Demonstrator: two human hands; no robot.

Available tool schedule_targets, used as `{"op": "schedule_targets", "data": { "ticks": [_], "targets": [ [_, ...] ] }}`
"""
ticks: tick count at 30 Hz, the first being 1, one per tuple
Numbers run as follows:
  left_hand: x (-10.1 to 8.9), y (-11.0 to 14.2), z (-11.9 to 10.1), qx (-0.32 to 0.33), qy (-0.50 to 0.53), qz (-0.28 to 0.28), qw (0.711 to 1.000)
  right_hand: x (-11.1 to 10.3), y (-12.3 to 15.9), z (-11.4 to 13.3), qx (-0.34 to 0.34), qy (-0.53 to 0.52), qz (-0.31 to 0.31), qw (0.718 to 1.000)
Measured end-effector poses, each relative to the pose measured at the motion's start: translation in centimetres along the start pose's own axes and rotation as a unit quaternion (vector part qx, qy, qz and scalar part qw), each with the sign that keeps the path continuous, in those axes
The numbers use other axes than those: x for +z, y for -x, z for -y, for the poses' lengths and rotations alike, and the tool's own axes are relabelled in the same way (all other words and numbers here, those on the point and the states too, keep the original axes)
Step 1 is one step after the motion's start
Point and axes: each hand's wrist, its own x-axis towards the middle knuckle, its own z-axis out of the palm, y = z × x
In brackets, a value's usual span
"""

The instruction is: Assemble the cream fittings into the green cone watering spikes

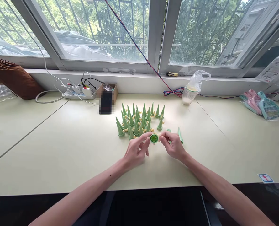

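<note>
A green plastic watering spike [154, 138] is held up above the table with its round open end turned toward me. My left hand [137, 150] grips its left side between thumb and fingers. From the right, my right hand [173, 145] pinches at its edge; any small part between those fingertips is too small to make out. Just beyond my hands stand several green cone-shaped spikes [131, 120], points up, with small yellowish valves at their sides. Another green spike [180, 136] leans or lies behind my right hand, beside a mostly hidden green piece [169, 130].
Along the back are a power strip [77, 93] with cables, a small cardboard box [115, 91] and a plastic bag [191, 89]. Pink and teal bagged items [261, 102] lie at right. A brown pouch [16, 78] is at left. The table's front edge [153, 189] runs below my hands.
</note>
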Motion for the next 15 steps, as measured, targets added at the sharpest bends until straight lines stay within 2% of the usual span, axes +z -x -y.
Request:
{"op": "schedule_targets", "data": {
  "ticks": [9, 15],
  "targets": [
    [0.00, -0.32, -0.29, -0.126, 0.116, 0.005, 0.985, -0.05, 0.02, 0.15, -0.025, 0.003, 0.004, 1.000],
    [-0.08, -0.60, -0.58, -0.152, 0.171, -0.011, 0.973, -0.06, -0.04, 0.20, -0.030, -0.004, 0.013, 0.999]
  ]
}}
